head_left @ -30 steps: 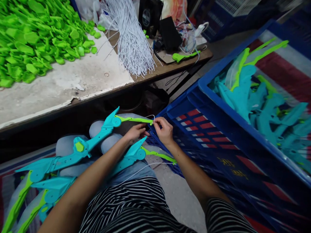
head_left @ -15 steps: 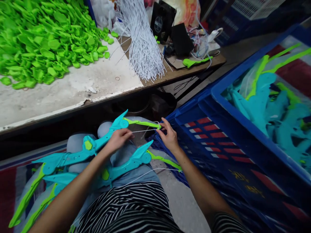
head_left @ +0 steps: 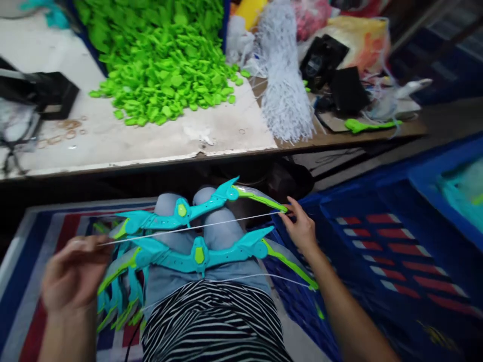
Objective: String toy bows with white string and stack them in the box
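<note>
Two turquoise-and-lime toy bows lie across my lap: an upper toy bow [head_left: 206, 210] over my knees and a lower toy bow [head_left: 222, 257] nearer my belly. My right hand [head_left: 301, 227] pinches the lime tip at the right end of the upper one. From that tip a white bowstring [head_left: 222, 222] runs taut to the left, in front of the bow. Its left part is in the closed fingers of my left hand [head_left: 77, 271], which is blurred and hides the string's end. The lower bow has its own slack bowstring [head_left: 260, 275].
More toy bows [head_left: 128, 289] lie on the striped cloth [head_left: 32, 322] to my left. Ahead, a worktable [head_left: 166, 138] carries a heap of lime-green plastic parts [head_left: 169, 75], a bundle of white strings [head_left: 285, 95] and a black fan [head_left: 322, 58]. Blue crates [head_left: 362, 206] stand at my right.
My left hand has moved far left, drawing the string taut along the upper bow. My right hand stays at the bow's tip. The view has turned left.
</note>
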The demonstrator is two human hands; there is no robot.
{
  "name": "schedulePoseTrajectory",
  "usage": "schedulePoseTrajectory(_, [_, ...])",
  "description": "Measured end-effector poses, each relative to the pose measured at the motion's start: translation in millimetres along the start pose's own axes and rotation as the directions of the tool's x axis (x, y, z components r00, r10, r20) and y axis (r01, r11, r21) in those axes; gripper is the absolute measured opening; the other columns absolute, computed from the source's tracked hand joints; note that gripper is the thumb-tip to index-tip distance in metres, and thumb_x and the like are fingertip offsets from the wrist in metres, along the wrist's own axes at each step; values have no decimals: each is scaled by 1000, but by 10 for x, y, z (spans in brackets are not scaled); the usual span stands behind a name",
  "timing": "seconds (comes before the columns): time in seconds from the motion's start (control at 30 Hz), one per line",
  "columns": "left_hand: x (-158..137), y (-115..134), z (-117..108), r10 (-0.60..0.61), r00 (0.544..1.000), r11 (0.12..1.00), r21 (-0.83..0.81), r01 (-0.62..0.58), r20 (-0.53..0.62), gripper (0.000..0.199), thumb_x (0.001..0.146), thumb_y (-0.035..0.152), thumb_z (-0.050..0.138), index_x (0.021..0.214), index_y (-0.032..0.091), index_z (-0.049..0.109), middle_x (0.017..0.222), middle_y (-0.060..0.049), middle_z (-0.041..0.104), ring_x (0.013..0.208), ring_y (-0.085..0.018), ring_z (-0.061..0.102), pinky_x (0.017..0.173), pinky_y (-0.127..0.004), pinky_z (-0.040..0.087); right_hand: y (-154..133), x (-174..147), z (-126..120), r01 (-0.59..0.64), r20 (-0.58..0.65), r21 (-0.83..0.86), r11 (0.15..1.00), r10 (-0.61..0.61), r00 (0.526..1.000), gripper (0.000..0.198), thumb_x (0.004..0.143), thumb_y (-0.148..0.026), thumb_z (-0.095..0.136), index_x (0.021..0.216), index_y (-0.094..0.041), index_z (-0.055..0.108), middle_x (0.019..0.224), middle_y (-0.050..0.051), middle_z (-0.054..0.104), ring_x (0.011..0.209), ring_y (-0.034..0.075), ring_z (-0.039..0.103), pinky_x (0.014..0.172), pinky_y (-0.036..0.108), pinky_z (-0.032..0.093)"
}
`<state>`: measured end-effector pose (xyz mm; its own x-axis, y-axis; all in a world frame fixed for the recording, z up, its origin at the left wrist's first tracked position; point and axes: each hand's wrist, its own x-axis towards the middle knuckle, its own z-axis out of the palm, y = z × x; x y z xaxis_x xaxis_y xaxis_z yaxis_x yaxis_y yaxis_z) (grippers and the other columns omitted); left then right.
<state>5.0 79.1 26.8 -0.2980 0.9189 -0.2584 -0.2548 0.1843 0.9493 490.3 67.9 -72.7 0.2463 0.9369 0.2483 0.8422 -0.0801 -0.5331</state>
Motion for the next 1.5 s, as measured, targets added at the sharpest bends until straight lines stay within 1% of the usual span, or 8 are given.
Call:
schedulePoseTrajectory(0.13, [-222, -138, 337, -129, 991, 986, -108, 131, 23, 34, 46, 43, 86, 60, 20, 65, 59, 2, 67, 67, -17, 66, 71, -31, 55, -410, 225, 90, 222, -85, -116, 968, -232, 969, 32, 87, -34, 51, 113, -17, 61, 101, 13, 67, 98, 27, 59, 87, 45, 48])
schedulePoseTrajectory(0.23, [-340, -251, 554, -241, 969, 963, -112, 245, 48, 39, 47, 39, 88, 73, 19, 67, 61, -1, 70, 68, -18, 68, 75, -32, 53, -1131, 316, 411, 489, -13, 7, 872, -489, 872, 25, 90, -27, 49, 110, -19, 61, 101, 12, 66, 99, 25, 57, 88, 43, 46])
schedulePoseTrajectory(0.33, [-407, -324, 659, -317, 941, 937, -114, 331, 121, 44, 49, 40, 88, 79, 16, 67, 64, -4, 71, 67, -18, 68, 73, -31, 52, -1968, 250, 905, 730, 245, 204, 653, -756, 607, 27, 90, -26, 49, 113, -18, 61, 109, 14, 62, 106, 26, 53, 90, 43, 45])
schedulePoseTrajectory(0.4, [-416, -333, 681, -322, 933, 930, -133, 343, 160, 40, 52, 41, 86, 73, 15, 64, 61, -3, 69, 62, -17, 67, 68, -29, 52, -2415, 189, 1216, 782, 415, 262, 566, -797, 438, 34, 89, -24, 50, 122, -18, 57, 114, 17, 59, 105, 28, 52, 88, 45, 44])
schedulePoseTrajectory(0.5, [-388, -296, 650, -281, 944, 928, -203, 313, 172, 36, 60, 42, 81, 70, 15, 60, 52, 2, 61, 51, -12, 59, 59, -26, 49, -2771, 220, 1482, 787, 626, 232, 572, -707, 329, 44, 89, -16, 44, 133, -21, 50, 108, 16, 59, 94, 25, 55, 80, 40, 46])
schedulePoseTrajectory(0.73, [-260, -224, 381, -123, 987, 959, -268, 91, -106, 32, 62, 40, 79, 71, 15, 62, 47, 7, 48, 42, -4, 42, 49, -19, 41, -2555, 776, 1399, 620, 732, 364, 695, -625, 271, 53, 85, -21, 51, 137, -22, 47, 97, 8, 60, 85, 18, 57, 78, 29, 45])
schedulePoseTrajectory(0.93, [101, -144, 63, 124, 880, 981, -73, -177, -459, 31, 57, 37, 79, 69, 14, 64, 45, 7, 46, 38, -3, 35, 37, -17, 26, -2340, 984, 1392, 395, 759, 475, 786, -593, 268, 53, 80, -22, 51, 133, -22, 53, 100, 5, 67, 79, 16, 59, 74, 26, 45])
schedulePoseTrajectory(1.5, [594, 136, -86, 359, 861, 905, 358, -228, -360, 19, 69, 34, 66, 69, 15, 66, 50, 5, 50, 45, -7, 40, 44, -19, 30, -2376, 1000, 1361, 404, 751, 468, 786, -595, 287, 50, 80, -26, 50, 130, -19, 56, 86, 5, 66, 71, 15, 57, 68, 26, 46])
